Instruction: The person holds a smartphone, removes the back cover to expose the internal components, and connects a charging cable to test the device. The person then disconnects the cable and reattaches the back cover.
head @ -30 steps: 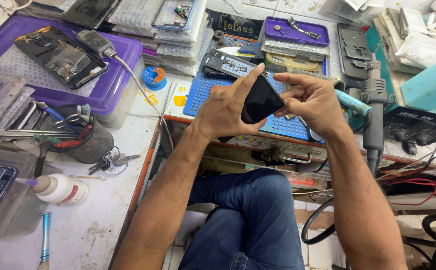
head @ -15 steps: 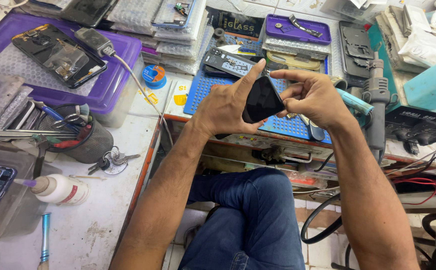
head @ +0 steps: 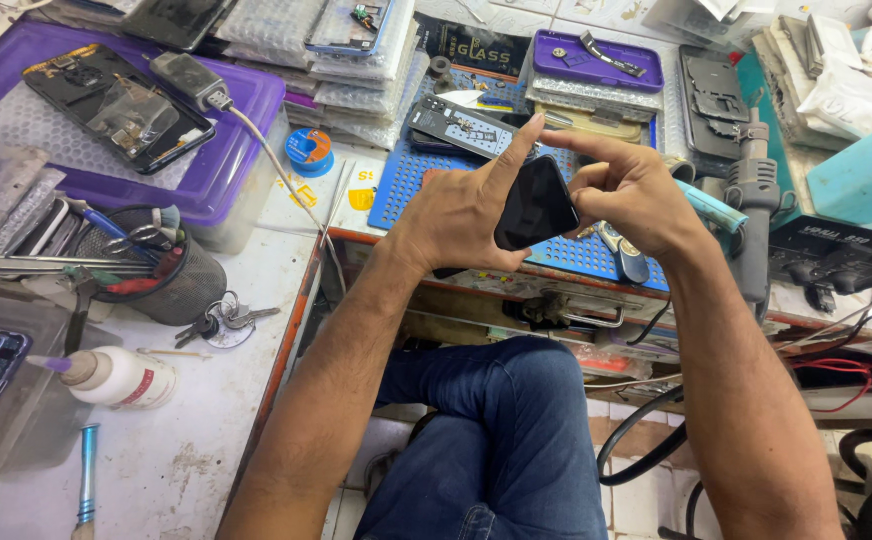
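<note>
Head view: your left hand (head: 456, 215) and right hand (head: 628, 190) pinch the black phone (head: 536, 203) tilted above the blue mat (head: 401, 195), fingers closed around its edges, apparently to steady it.

The work area consists of an L-shaped counter (head: 206, 440): a white, stained and scuffed top on the left side, edged with an orange-red strip (head: 291, 330), and a second run across the far side. A blue perforated mat (head: 406, 185) covers part of the far run, with bubble-wrap sheeting (head: 286, 25) laid over the surface behind it. An open shelf (head: 516, 305) beneath the front edge is cluttered. The floor (head: 646, 500) below is pale tile with dark grout lines, worn and marked. Black cables (head: 646, 440) and a red wire (head: 846, 385) hang loose under the right section. Lighting is even and bright, without hard shadows. No wall or window is in view.
</note>
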